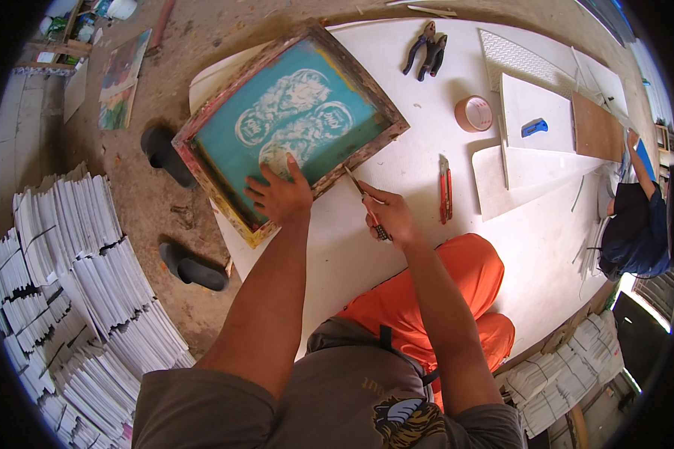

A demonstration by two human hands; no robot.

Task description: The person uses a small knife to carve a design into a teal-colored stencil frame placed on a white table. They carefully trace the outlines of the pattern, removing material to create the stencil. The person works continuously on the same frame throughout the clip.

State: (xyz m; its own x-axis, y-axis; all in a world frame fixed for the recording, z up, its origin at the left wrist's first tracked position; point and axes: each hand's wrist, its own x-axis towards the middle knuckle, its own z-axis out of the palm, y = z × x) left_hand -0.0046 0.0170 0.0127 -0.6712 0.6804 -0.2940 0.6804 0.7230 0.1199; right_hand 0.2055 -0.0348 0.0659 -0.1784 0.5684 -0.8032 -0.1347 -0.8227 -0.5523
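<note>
A silkscreen frame (pixel 363 150) with a worn wooden rim and teal mesh lies tilted on the white table surface, pale rounded designs showing on the mesh. Fingers spread, my left hand (pixel 283 194) rests on the frame's near part, over the mesh and close to the near rim. My right hand (pixel 395 218) is closed around a red-and-black handled cutter knife (pixel 377 223). Its thin blade points up and left, its tip at or just beside the frame's near right rim; whether it touches I cannot tell. A second red cutter (pixel 445 191) lies to the right of this hand.
Pliers (pixel 424 54), a brown tape roll (pixel 473 114) and a blue cutter (pixel 534 128) lie on the far and right side, near white boards (pixel 535 161). At far right sits another person (pixel 633 224). Dark slippers (pixel 193 267) and stacked white bundles (pixel 90 292) are on the left floor.
</note>
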